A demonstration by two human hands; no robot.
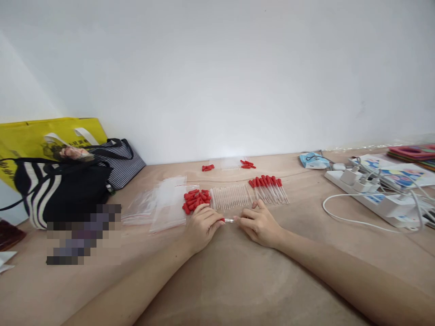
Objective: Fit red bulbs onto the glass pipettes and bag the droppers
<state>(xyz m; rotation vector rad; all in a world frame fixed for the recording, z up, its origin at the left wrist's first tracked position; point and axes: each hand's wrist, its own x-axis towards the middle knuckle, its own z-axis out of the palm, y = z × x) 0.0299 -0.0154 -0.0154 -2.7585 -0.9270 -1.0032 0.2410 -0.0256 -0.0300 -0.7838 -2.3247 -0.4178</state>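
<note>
Transparent tube (230,220), one, held in the air or just above the worktop (217,280), which of the two cannot be told; its right end is covered by the right hand (258,222), and most of its red cap (222,219) by the left hand (203,224). Contents, if any: too small to read. Pixelated patch (83,235), one, at the left of the worktop; what lies under it is unreadable. Dark red item (9,234), one, cut off by the left frame edge. Coloured sheets (413,156), a stack, cut off at the right.

Tube, appearance: slim, clear, shiny along its length, lying roughly level from side to side, red at the left end. Position: near the middle of the worktop, on the near side of the row of pale tubes (231,197).

Left hand: back upward, thumb and fingers pinched on the red cap, wrist reaching in from lower left. Right hand: fingers curled, tips closed on the clear end, forearm slanting in from lower right.

Surroundings: loose red caps (192,206), one heap, just beyond the left hand; red-topped tubes (270,188), one fanned row, beyond the right hand; clear plastic bags (170,194), several, overlapping, left of the heap.
</note>
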